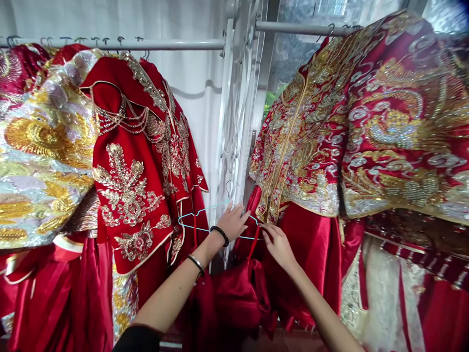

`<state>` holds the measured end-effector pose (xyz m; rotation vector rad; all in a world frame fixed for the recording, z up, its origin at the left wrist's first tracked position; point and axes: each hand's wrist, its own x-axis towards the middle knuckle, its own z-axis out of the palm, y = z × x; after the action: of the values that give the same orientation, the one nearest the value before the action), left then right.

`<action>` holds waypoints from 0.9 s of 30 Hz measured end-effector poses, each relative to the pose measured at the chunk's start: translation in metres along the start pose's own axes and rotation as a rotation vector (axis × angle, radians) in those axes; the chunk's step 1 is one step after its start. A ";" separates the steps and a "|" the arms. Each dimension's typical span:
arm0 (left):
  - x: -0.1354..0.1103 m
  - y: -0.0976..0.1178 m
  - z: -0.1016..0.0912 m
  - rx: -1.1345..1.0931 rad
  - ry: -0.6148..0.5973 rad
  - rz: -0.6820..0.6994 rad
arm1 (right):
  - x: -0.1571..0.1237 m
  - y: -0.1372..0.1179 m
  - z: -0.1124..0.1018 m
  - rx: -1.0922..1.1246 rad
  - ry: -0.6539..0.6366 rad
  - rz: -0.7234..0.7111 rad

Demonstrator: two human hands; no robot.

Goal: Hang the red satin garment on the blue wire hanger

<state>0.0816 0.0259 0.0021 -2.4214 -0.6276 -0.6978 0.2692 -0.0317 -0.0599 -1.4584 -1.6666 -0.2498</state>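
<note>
My left hand [233, 221] grips a thin light-blue wire hanger [200, 211] at its middle, fingers wrapped over the wire. A black bead bracelet and a dark bangle sit on that wrist. My right hand [277, 243] pinches the right end of the same hanger, beside a red strap. A plain red satin garment [234, 296] droops from the hanger below both hands. The hanger is held low, between two groups of hanging clothes.
Red jackets with gold embroidery [139, 161] hang from a metal rail [120, 45] on the left. More embroidered red jackets [366, 122] hang from a second rail [300, 28] on the right. A white metal frame [236, 107] and a white curtain stand between them.
</note>
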 end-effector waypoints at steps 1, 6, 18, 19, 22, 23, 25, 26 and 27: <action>-0.010 -0.001 -0.003 -0.031 0.014 0.001 | -0.006 0.001 0.000 -0.013 0.043 -0.010; -0.076 -0.005 -0.007 -0.183 -0.045 -0.073 | -0.042 -0.007 -0.003 0.013 0.092 -0.008; -0.214 0.013 -0.024 -0.390 -0.259 -0.306 | -0.137 0.044 0.031 0.165 -0.531 0.211; -0.219 0.013 -0.024 -0.395 -0.287 -0.318 | -0.139 0.045 0.032 0.172 -0.553 0.200; -0.224 0.010 -0.021 -0.418 -0.371 -0.333 | -0.136 0.042 0.033 0.141 -0.584 0.207; -0.223 0.009 -0.020 -0.431 -0.400 -0.330 | -0.134 0.041 0.034 0.114 -0.589 0.227; -0.222 0.006 -0.020 -0.462 -0.453 -0.321 | -0.131 0.042 0.036 0.053 -0.596 0.292; -0.221 0.005 -0.021 -0.477 -0.471 -0.319 | -0.130 0.044 0.037 0.028 -0.599 0.331; -0.220 0.004 -0.022 -0.490 -0.480 -0.317 | -0.130 0.047 0.040 0.012 -0.607 0.371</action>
<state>-0.0908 -0.0514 -0.1137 -3.0164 -1.1644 -0.4165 0.2812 -0.0833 -0.1932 -1.9193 -1.7942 0.4504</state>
